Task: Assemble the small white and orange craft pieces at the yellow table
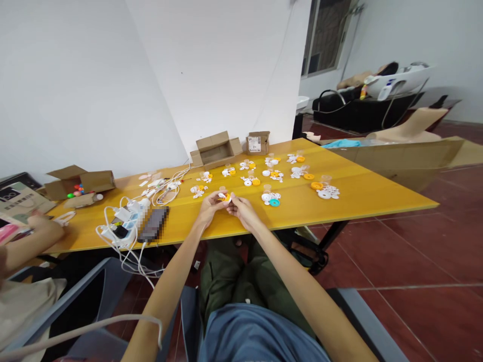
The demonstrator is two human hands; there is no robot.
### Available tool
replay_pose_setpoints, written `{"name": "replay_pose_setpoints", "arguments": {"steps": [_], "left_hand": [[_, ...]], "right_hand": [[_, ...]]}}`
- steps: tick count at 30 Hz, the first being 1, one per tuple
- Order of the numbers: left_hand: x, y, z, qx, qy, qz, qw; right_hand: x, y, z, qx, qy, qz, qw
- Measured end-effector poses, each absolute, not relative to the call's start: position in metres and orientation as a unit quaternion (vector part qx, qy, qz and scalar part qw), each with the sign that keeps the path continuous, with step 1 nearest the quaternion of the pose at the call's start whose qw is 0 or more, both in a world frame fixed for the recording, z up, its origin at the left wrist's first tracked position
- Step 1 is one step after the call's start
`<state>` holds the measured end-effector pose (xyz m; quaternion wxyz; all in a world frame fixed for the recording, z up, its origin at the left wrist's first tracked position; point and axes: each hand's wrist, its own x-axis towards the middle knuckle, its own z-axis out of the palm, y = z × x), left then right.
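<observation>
Near the front edge of the long yellow wooden table (377, 196), left hand (209, 207) and right hand (243, 208) together pinch a small orange-and-white plastic ring (225, 197) at their fingertips, seemingly mid-assembly, work demanding fine alignment.

Arms outstretched, left hand (209, 207) and right hand (243, 210) meet, each grip pinched.

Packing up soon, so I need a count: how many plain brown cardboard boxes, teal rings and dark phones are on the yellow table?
Plain brown cardboard boxes: 3
Teal ring: 1
Dark phone: 1
Total: 5
Not counted: the small orange piece pinched between the left hand and right hand.
</observation>
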<state>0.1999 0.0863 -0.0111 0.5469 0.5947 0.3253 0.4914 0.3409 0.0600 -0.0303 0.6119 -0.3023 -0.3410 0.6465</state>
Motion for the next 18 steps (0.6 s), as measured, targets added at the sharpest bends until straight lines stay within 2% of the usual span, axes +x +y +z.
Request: {"name": "replay_pose_setpoints", "arguments": {"steps": [18], "left_hand": [[0.2014, 0.0860, -0.0099, 0.599, 0.335, 0.489, 0.538]], "right_hand": [[0.3432, 0.0623, -0.0356, -0.286, -0.359, 0.651, 0.605]]}}
